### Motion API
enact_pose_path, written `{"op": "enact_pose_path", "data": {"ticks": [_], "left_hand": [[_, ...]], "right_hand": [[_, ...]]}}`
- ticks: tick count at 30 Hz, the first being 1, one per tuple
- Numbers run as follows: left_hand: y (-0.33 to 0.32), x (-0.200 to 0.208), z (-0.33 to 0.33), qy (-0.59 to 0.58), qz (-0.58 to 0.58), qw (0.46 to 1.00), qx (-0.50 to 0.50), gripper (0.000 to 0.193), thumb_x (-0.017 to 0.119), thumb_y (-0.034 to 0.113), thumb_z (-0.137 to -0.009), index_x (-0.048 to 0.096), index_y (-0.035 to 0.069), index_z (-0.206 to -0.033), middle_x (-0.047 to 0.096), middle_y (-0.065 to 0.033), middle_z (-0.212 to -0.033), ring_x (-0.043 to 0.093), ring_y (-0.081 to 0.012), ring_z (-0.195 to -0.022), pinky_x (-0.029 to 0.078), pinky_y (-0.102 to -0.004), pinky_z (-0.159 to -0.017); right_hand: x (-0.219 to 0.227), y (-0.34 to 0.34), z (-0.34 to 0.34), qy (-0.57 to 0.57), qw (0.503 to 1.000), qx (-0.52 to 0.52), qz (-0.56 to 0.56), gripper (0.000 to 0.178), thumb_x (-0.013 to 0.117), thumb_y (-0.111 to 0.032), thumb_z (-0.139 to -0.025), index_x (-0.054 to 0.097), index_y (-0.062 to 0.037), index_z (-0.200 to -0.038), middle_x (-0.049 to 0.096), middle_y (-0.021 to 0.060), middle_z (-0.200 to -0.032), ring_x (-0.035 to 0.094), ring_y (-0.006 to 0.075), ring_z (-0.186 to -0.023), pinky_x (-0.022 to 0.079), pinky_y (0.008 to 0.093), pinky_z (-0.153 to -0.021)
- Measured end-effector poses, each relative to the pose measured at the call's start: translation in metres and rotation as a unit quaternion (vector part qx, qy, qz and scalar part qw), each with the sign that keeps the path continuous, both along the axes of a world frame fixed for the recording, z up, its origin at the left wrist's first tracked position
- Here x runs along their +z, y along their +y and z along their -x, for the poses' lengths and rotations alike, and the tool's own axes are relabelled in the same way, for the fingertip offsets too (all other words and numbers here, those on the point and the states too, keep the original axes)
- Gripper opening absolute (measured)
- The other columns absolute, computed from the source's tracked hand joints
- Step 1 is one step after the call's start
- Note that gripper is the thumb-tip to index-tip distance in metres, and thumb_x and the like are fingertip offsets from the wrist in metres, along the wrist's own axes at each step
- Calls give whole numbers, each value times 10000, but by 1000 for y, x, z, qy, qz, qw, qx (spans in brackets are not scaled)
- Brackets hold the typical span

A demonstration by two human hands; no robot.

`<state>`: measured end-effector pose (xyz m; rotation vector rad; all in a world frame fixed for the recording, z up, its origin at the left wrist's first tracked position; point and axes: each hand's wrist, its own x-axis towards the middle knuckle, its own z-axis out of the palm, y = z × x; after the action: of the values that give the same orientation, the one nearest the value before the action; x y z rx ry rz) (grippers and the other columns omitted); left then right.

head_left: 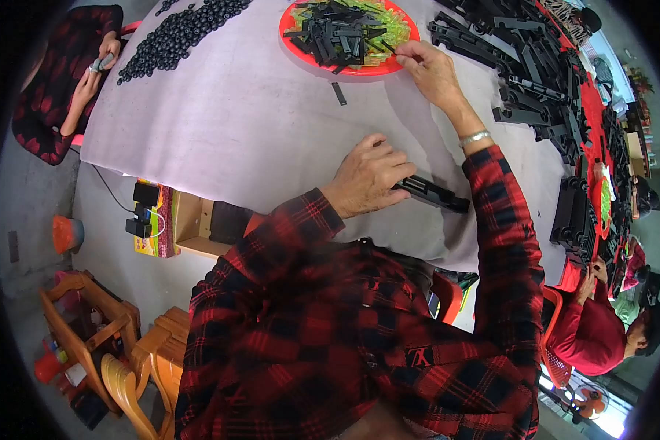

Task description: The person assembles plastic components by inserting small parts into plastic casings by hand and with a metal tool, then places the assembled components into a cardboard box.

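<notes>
My left hand [370, 176] is closed around a long black plastic part [436, 193], which sticks out to the right above the cloth. The fingers cover its left end. At the right rim of a red oval tray [415, 37], my right hand [431, 72] pinches a small dark strip [389, 48] between thumb and finger. Inside the tray is a heap of flat black plastic strips [337, 33] lying over yellow-green translucent pieces [396, 28]. One loose black strip [339, 94] lies on the cloth just below the tray.
Black knobbly pieces [176, 40] are spread at the far left of the table [220, 125]. Long black parts [535, 92] pile up on the right. One person [66, 81] sits at the left, another [594, 330] at the right. Wooden chairs [150, 359] stand lower left.
</notes>
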<state>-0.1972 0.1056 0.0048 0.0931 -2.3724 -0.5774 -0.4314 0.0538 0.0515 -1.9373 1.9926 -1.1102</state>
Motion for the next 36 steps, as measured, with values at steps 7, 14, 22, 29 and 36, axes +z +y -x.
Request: {"op": "enact_pose_path", "data": {"ticks": [7,14,22,29,36], "left_hand": [[-2,-1,3,9,-5,1000,-5,390,843,279,-678,681,101,-985,608,-30,-865,619,-244,-897,455,-463,-984],[-3,2,2,18,-21,1000,-6,380,848,265,-673,690,108,-981,613,-35,-866,624,-255,-869,466,-461,-958],[-5,6,0,35,0,999,-6,370,847,253,-682,697,89,-979,616,-49,-816,619,-269,-803,480,-440,-897],[0,8,-4,-9,-39,999,-22,339,826,246,-696,692,110,-975,590,-26,-790,606,-241,-813,450,-396,-800],[16,10,-3,-31,-54,998,-30,392,857,238,-666,695,110,-1000,597,-21,-828,589,-240,-818,435,-391,-750]], "right_hand": [[-19,-33,4,231,973,0,4,158,671,-132,-923,712,-79,-1066,679,187,-930,662,366,-864,544,427,-795],[-7,-50,-6,236,969,-36,-69,133,743,-227,-790,742,-98,-821,696,198,-794,704,380,-778,550,477,-692],[11,-8,13,73,997,-13,30,121,746,-148,-787,703,-35,-790,667,118,-660,662,207,-646,516,366,-596],[46,172,-5,-147,972,16,-182,92,684,-103,-918,686,-24,-967,650,-32,-868,580,86,-820,479,261,-781],[27,232,-63,-110,977,-89,-159,83,725,-68,-853,712,-42,-931,635,15,-768,590,109,-677,461,287,-624]]}}
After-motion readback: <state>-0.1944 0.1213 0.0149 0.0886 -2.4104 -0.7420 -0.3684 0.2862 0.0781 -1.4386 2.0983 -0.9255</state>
